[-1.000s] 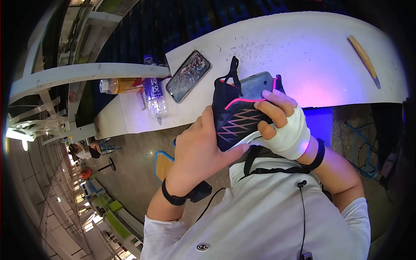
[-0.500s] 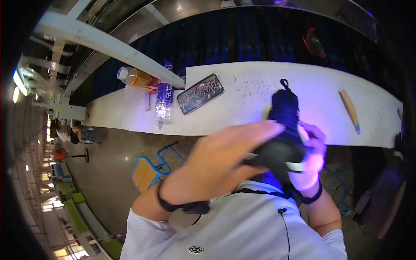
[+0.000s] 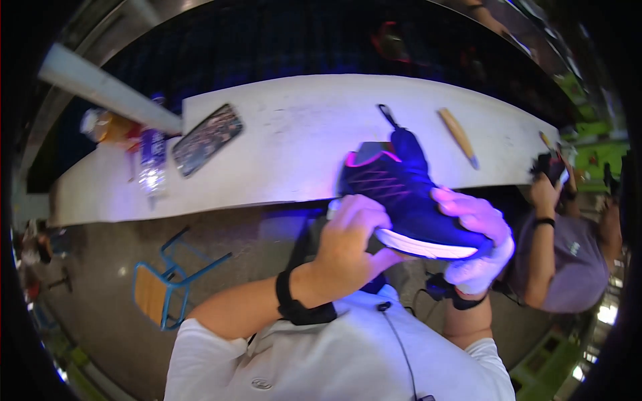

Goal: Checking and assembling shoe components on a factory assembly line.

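My left hand [image 3: 351, 230] is curled around the heel end of a dark sneaker [image 3: 401, 194] with pink trim and a white sole, and my right hand [image 3: 478, 244], wrapped in a white glove or bandage, grips its toe end from below. The shoe is held up in the air just in front of the white workbench [image 3: 301, 134], tilted with its sole toward me, under violet light. I judge the handling is midway: the shoe is firmly in both hands and not set down. A smartphone [image 3: 207, 138], a plastic bottle [image 3: 152, 164] and a wooden-handled tool [image 3: 458, 137] lie untouched on the bench.
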Demonstrator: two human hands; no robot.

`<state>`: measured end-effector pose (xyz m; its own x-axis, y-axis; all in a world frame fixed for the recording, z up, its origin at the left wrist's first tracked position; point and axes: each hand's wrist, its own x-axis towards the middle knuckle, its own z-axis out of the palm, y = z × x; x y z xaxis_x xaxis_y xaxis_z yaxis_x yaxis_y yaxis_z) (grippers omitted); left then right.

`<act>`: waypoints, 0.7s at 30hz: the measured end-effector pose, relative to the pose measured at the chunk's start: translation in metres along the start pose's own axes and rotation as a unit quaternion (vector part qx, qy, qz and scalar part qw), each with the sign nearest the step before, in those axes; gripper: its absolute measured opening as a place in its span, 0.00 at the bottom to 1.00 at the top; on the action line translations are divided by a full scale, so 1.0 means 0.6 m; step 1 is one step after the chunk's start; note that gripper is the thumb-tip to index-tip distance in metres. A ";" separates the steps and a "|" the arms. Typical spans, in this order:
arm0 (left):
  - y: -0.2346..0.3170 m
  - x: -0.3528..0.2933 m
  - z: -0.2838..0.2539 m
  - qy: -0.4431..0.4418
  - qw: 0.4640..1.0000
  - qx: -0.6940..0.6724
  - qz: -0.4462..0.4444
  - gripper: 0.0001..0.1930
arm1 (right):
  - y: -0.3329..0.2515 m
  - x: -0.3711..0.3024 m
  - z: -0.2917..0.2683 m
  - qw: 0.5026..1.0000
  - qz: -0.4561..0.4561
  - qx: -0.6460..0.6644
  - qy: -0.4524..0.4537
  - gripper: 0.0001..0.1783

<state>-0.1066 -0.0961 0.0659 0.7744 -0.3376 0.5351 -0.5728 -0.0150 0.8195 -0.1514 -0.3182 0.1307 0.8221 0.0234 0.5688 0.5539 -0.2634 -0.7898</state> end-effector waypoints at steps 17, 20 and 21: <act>-0.017 0.045 0.002 -0.080 0.990 -0.110 0.031 0.24 | 0.032 -0.042 -0.009 0.995 -0.016 0.095 0.031 0.38; -0.016 0.043 -0.004 -0.098 0.985 -0.136 -0.041 0.24 | 0.039 -0.056 -0.008 0.992 -0.017 0.108 0.054 0.34; -0.014 0.044 -0.002 -0.092 0.986 -0.123 -0.061 0.25 | 0.043 -0.063 -0.011 0.991 -0.015 0.114 0.063 0.34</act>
<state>-0.0812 -0.1039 0.0731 0.7592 -0.5128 0.4008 -0.3777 0.1545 0.9130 -0.1690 -0.3324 0.0907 0.7894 -0.0961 0.6063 0.6056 -0.0399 -0.7948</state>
